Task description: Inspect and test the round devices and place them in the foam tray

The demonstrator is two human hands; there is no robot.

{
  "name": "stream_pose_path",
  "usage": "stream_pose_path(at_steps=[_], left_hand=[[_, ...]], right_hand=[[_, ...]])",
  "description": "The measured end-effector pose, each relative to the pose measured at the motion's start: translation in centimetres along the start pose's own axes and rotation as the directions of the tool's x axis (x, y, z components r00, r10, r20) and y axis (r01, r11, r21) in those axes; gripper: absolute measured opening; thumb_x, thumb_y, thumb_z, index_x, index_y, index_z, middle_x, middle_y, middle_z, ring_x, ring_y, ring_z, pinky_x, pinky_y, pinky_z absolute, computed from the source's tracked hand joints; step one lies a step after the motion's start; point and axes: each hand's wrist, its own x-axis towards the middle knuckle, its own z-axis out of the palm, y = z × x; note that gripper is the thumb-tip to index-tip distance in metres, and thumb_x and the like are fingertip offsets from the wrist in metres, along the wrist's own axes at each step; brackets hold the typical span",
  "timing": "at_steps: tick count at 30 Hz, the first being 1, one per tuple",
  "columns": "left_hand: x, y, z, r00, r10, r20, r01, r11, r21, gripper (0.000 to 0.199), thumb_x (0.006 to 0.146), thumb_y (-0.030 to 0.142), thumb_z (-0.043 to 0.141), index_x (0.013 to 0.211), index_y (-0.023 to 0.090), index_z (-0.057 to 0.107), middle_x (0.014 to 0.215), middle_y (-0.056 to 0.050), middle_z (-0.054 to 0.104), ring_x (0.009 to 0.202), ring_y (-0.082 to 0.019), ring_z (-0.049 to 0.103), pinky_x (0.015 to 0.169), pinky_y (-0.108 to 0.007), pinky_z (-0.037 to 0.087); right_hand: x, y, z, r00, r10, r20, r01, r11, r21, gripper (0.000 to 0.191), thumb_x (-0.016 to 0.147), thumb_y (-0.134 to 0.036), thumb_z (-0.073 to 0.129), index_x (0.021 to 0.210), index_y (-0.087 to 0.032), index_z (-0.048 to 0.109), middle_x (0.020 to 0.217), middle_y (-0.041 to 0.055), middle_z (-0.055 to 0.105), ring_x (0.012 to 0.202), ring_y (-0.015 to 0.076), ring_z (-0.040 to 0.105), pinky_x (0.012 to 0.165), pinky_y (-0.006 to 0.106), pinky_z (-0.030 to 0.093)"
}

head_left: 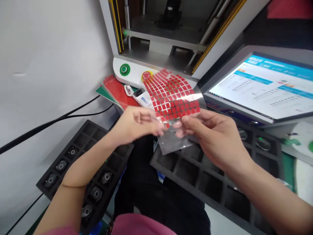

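Observation:
A clear plastic sheet covered in rows of small red square stickers (176, 98) is held up in front of me, its top bent and blurred. My right hand (215, 137) pinches its lower right edge between thumb and fingers. At the lower left corner, my left hand (139, 125) is closed, thumb and fingers together. One red square sticker (167, 125) shows at those fingertips; whether it is lifted off the sheet I cannot tell. The bare clear end of the sheet hangs below both hands.
Behind stands a machine with a green button (124, 69) and a red stop button (146, 76). A screen (264, 85) is at right. More red sheets (114, 89) and a white device (142, 96) lie behind. Black foam trays (88, 130) (186, 171) flank my lap, the left holding several small parts.

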Motion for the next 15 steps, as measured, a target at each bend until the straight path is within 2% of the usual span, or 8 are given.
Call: stream_pose_path(at_steps=[2,4,5,7,8,9,11,15], left_hand=[[-1.8,-0.1,1.9,0.997,-0.033,0.071,0.03,0.999,0.038,0.019,0.071,0.024,0.086,0.078,0.011,0.073,0.072,-0.008,0.078,0.062,-0.019,0.076,0.061,-0.024,0.063],[-3.0,0.0,3.1,0.999,-0.019,0.045,0.017,0.998,0.053,0.007,0.078,0.017,0.079,0.081,0.012,0.076,0.072,-0.006,0.078,0.062,-0.017,0.076,0.06,-0.022,0.063],[-3.4,0.2,3.4,0.999,-0.005,0.034,0.003,0.998,0.069,0.004,0.08,0.016,0.077,0.082,0.012,0.077,0.072,-0.006,0.078,0.063,-0.017,0.076,0.06,-0.021,0.063],[-4.0,0.5,3.9,0.999,0.038,0.018,-0.04,0.991,0.125,0.003,0.08,0.014,0.076,0.082,0.012,0.078,0.073,-0.006,0.079,0.063,-0.016,0.076,0.06,-0.019,0.063],[-4.2,0.7,4.0,0.998,0.067,0.019,-0.07,0.985,0.161,0.004,0.08,0.014,0.076,0.083,0.012,0.078,0.074,-0.006,0.079,0.063,-0.016,0.076,0.06,-0.019,0.062],[-4.4,0.9,4.1,0.995,0.1,0.026,-0.103,0.974,0.202,0.005,0.08,0.014,0.076,0.083,0.012,0.079,0.074,-0.006,0.079,0.063,-0.016,0.076,0.06,-0.019,0.062],[-4.6,1.2,4.4,0.985,0.163,0.056,-0.172,0.941,0.291,0.006,0.08,0.015,0.077,0.084,0.011,0.079,0.075,-0.006,0.079,0.062,-0.016,0.076,0.059,-0.019,0.062],[-5.1,1.5,5.0,0.958,0.253,0.136,-0.287,0.844,0.454,0.007,0.084,0.014,0.073,0.085,0.01,0.078,0.074,-0.005,0.079,0.061,-0.014,0.074,0.057,-0.017,0.059]], right_hand=[[-1.2,-0.3,-0.3,1.0,-0.018,-0.008,0.017,0.997,-0.07,0.029,0.083,-0.046,0.082,0.076,-0.021,0.071,0.068,0.0025,0.071,0.056,0.016,0.068,0.056,0.026,0.06],[-2.4,-0.7,-1.0,0.978,-0.198,-0.064,0.173,0.944,-0.281,0.016,0.088,-0.036,0.077,0.085,-0.022,0.071,0.077,0.0027,0.073,0.067,0.0185,0.071,0.061,0.029,0.061],[-3.0,-0.9,-1.3,0.923,-0.376,-0.081,0.306,0.844,-0.44,0.01,0.088,-0.029,0.078,0.091,-0.023,0.071,0.086,0.0033,0.074,0.075,0.02,0.072,0.066,0.032,0.062],[-4.0,-1.5,-1.8,0.71,-0.703,0.051,0.503,0.454,-0.735,0.022,0.085,-0.016,0.08,0.103,-0.022,0.069,0.101,0.0069,0.073,0.092,0.0234,0.072,0.077,0.036,0.06],[-4.5,-2.0,-1.9,0.617,-0.768,0.17,0.54,0.257,-0.801,0.026,0.084,-0.011,0.079,0.106,-0.02,0.068,0.105,0.0095,0.072,0.096,0.0246,0.07,0.081,0.037,0.059],[-4.9,-2.4,-2.0,0.57,-0.766,0.295,0.571,0.111,-0.813,0.026,0.086,-0.008,0.077,0.108,-0.017,0.067,0.106,0.0119,0.072,0.097,0.0254,0.07,0.082,0.038,0.058],[-5.5,-3.2,-1.9,0.583,-0.661,0.472,0.64,0.015,-0.769,0.02,0.09,-0.006,0.071,0.108,-0.013,0.065,0.102,0.0134,0.072,0.094,0.0253,0.069,0.083,0.039,0.056],[-5.9,-4.0,-1.9,0.627,-0.529,0.572,0.706,0.074,-0.705,0.013,0.094,-0.008,0.067,0.106,-0.013,0.065,0.099,0.01,0.073,0.09,0.0222,0.069,0.086,0.04,0.054]])
